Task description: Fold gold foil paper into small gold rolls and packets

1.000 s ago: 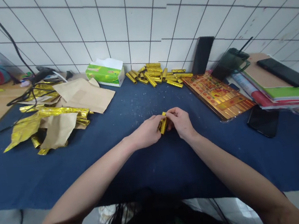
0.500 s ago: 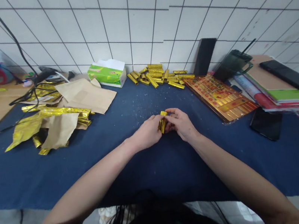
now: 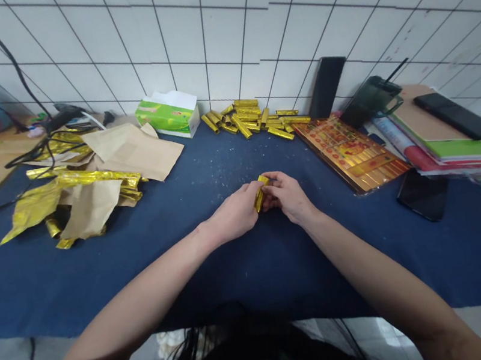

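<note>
Between my hands, over the middle of the dark blue cloth (image 3: 236,266), is a short gold foil paper roll (image 3: 260,199), tilted and partly covered by fingers. My left hand (image 3: 240,209) is closed on its left side, thumb near the top. Fingers of my right hand (image 3: 286,196) are bent around the right side and also grip it. Whether it is one roll or more pressed together, I cannot tell. Beyond my hands, against the tiled wall, lies a pile of similar gold rolls (image 3: 242,126).
Gold foil and brown paper sheets (image 3: 135,151) lie at left beside a black cable (image 3: 49,143). A green tissue box (image 3: 169,117) stands at the wall. To the right are an orange-gold packet (image 3: 350,156), a dark mug (image 3: 369,100), a phone (image 3: 423,195) and stacked notebooks (image 3: 466,138).
The view has shifted slightly, so everything sits a little further left and up. Both hands still hold the gold roll, its tilt a little different.
</note>
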Demonstrator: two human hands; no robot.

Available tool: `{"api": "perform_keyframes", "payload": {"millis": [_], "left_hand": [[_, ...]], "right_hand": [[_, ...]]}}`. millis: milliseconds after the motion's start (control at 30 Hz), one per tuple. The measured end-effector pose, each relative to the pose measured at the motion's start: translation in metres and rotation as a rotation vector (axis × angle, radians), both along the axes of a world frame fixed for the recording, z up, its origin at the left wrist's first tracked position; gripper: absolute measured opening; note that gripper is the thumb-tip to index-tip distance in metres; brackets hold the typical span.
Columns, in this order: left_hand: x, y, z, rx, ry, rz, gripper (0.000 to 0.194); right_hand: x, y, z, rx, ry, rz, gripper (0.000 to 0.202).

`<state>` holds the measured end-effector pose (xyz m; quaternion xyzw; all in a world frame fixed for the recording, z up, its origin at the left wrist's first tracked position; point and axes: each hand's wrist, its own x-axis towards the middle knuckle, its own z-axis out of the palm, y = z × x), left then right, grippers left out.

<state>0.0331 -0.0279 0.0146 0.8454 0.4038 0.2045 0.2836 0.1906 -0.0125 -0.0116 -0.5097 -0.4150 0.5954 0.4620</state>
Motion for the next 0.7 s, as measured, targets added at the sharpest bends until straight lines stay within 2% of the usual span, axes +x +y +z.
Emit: {"api": "perform_keyframes", "payload": {"millis": [200, 400, 700], "left_hand": [[0.000, 0.000, 0.001, 0.002, 0.033, -0.024, 0.046], [-0.003, 0.003, 0.006, -0.023, -0.032, -0.086, 0.049], [-0.005, 0.005, 0.013, -0.050, -0.163, -0.077, 0.035]], "right_hand": [[-0.002, -0.001, 0.002, -0.004, 0.000, -0.008, 0.032], [0.002, 0.001, 0.002, 0.013, 0.038, 0.005, 0.034], [0.004, 0.001, 0.005, 0.020, 0.127, 0.000, 0.032]]}}
